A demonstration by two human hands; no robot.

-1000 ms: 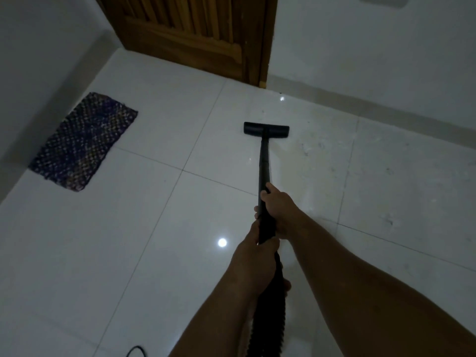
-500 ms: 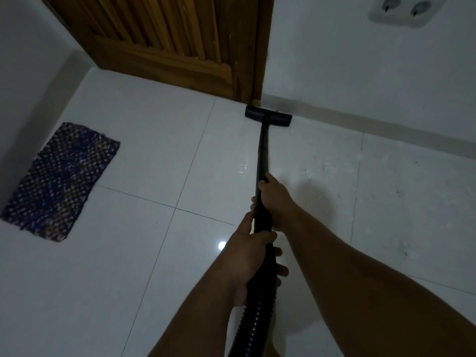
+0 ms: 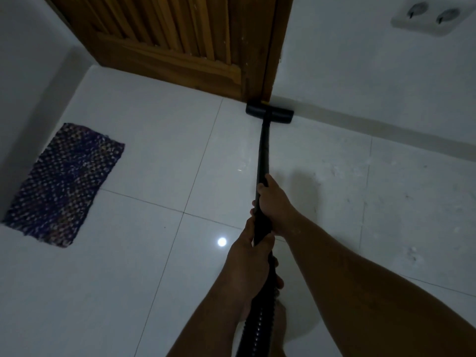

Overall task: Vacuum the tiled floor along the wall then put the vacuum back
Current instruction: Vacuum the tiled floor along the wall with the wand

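A black vacuum wand (image 3: 263,153) runs from my hands out to its flat black floor head (image 3: 269,113), which rests on the white tiled floor (image 3: 144,155) right against the wall's base at the corner of the wooden door frame. My right hand (image 3: 275,204) grips the wand higher up. Just behind it, my left hand (image 3: 251,264) grips the wand where the ribbed black hose (image 3: 253,328) begins. The hose drops out of view at the bottom edge. The vacuum's body is not in view.
A wooden slatted door (image 3: 170,39) stands at the back. A dark woven mat (image 3: 64,184) lies by the left wall. The white wall (image 3: 360,68) on the right carries a double socket (image 3: 431,18). Dusty specks mark the tiles at right. My bare foot (image 3: 279,328) shows under the hose.
The floor head has slid forward across the tile, from mid-floor to the wall's base beside the door frame. Both hands kept their grip on the wand.
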